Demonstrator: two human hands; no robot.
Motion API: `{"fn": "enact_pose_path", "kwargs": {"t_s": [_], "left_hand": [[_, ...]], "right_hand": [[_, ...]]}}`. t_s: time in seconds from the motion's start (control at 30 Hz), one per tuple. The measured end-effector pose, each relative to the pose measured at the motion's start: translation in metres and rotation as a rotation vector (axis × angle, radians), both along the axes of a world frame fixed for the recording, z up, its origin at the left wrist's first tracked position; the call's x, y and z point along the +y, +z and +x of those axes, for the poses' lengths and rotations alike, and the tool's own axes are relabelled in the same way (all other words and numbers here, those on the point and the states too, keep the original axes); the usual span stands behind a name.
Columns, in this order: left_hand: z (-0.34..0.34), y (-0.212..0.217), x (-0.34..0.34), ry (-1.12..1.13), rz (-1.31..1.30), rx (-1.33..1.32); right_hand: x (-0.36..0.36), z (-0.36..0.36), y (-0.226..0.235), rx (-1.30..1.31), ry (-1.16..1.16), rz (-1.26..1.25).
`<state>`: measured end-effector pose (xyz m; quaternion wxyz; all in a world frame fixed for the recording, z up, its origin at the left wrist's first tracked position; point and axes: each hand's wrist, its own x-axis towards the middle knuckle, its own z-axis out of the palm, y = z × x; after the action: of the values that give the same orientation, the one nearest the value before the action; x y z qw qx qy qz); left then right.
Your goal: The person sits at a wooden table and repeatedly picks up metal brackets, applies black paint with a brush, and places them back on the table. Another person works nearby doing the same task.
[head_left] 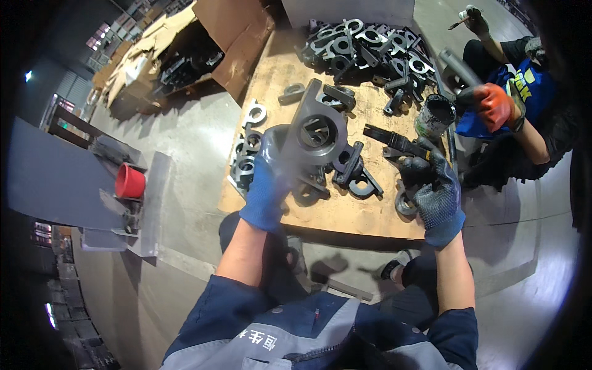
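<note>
My left hand (269,179), in a blue glove with a grey coating, is closed on a grey metal bracket (317,126) with a round hole, held up over the wooden table top (370,219). The bracket and the fingers are slightly blurred. My right hand (435,194), in a matching dotted glove, is wrapped round a paintbrush (394,139); its dark bristles point left toward the bracket, apart from it. Just beyond that hand stands an open can (435,115) smeared with black paint. Several loose brackets (361,176) lie beneath and between my hands.
A heap of brackets (370,49) covers the table's far end. Lighter brackets (243,163) line its left edge. At the right, a co-worker's orange-gloved hand (493,106) holds a metal part, the other a brush (459,23). Left stand a cardboard box (234,43) and red bucket (130,181).
</note>
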<state>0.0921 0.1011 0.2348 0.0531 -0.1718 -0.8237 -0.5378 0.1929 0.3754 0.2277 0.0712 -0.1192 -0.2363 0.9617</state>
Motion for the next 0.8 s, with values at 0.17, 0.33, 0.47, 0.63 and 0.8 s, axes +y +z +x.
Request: {"fn": "enact_pose_path", "kwargs": {"t_s": [0.17,0.33,0.47,0.63,0.8], "left_hand": [[0.006,-0.011,0.005,0.284,-0.243,-0.034],[0.015,0.004,0.011,0.223,-0.576,0.238],[0.007,-0.018,0.007,0.235,-0.519,0.066],[0.007,-0.029,0.004,0.199,-0.543,0.077],[0.000,-0.038,0.001,0.195,-0.476,0.297]], "right_hand": [[-0.022,0.002,0.022,0.077,-0.097,0.627],[-0.038,-0.008,0.016,-0.035,-0.061,0.671],[-0.048,-0.014,-0.003,-0.118,0.089,0.803],[-0.060,-0.018,-0.007,-0.102,0.070,0.961],[-0.066,-0.022,-0.011,-0.157,0.126,0.853]]}}
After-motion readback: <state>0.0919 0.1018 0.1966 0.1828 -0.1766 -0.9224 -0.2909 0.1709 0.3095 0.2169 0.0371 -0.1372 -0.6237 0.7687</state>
